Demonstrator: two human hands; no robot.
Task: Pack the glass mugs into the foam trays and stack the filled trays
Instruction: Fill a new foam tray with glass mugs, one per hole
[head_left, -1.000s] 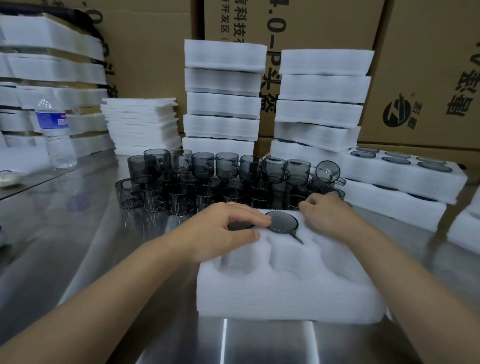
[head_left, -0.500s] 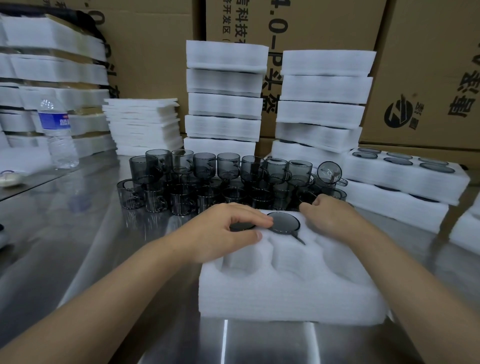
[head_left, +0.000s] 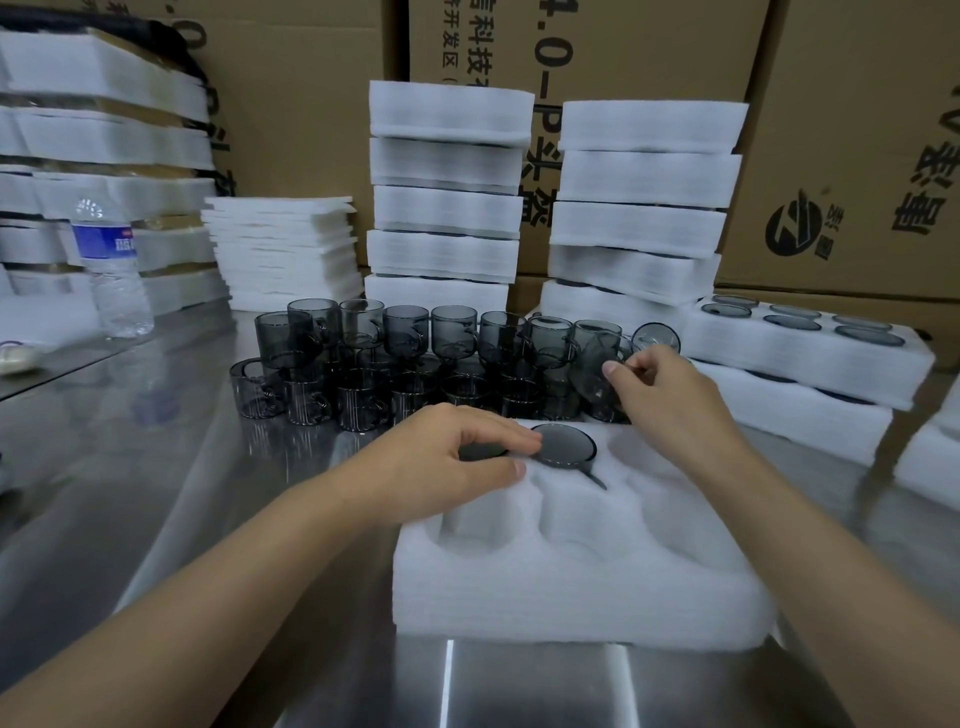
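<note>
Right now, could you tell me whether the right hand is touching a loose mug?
Touching: head view shows the right hand pinching a tilted mug, thumb against glass.

Steel table (head_left: 130, 493) bears foam tray (head_left: 571, 582), loose mugs (head_left: 363, 395), tray stacks (head_left: 447, 254), bottle (head_left: 117, 280).

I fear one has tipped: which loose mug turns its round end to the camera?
The mug at the back row's far right, just beyond the right hand; the others show their sides.
</note>
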